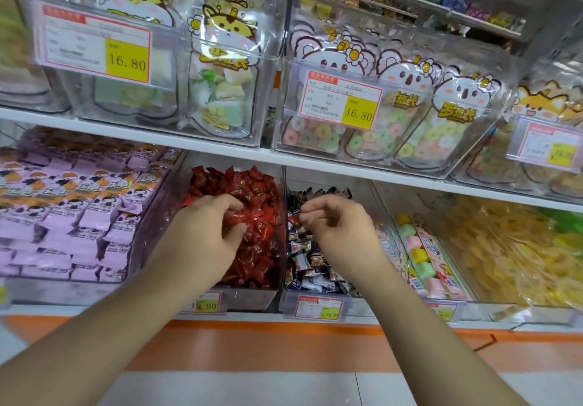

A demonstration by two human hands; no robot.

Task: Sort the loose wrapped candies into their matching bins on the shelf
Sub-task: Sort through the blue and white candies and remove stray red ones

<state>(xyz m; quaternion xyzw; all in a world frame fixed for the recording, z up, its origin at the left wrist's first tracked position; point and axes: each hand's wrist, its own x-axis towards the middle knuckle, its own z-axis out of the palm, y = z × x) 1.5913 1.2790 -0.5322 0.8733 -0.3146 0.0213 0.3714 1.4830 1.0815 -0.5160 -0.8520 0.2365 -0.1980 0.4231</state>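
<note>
On the lower shelf a clear bin (252, 298) is heaped with red wrapped candies (262, 248). Beside it on the right, a second clear bin (315, 303) holds dark blue and white wrapped candies (307, 266). My left hand (208, 229) is down in the red bin, its fingers and thumb curled round a bunch of red candies. Over the dark bin hovers my right hand (334, 221), fingers curled with the tips drawn together near a small candy; whether it pinches one is unclear.
A bin of purple wrapped bars (63, 216) stands to the left. To the right are pastel marshmallow sticks (422, 254) and yellow sweets (511, 248). The upper shelf (220, 148) carries clear bins of bagged candy with price tags.
</note>
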